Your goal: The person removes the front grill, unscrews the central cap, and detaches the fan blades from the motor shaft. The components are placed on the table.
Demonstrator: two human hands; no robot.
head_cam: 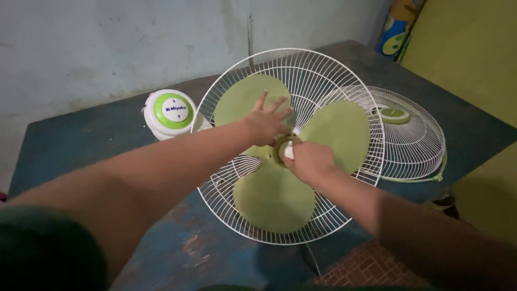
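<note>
Green three-bladed fan blade (280,161), seated in a white wire rear guard (344,86) at the bench (81,140) centre. Its white hub cap (287,150) is gripped by the right hand (309,160), fingers curled tight. The upper blade is pressed by the left hand (265,124), fingers spread. A front guard (414,140) is laid right; a white-green base (171,113) is set far left.

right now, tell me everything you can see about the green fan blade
The green fan blade is a pale green, matte, plastic-looking piece with three broad rounded lobes. It sits inside the white wire rear guard, which stands tilted on the dark blue table. The left hand lies flat with spread fingers on the upper left lobe. The right hand closes around the white and olive hub cap at its centre.
</note>
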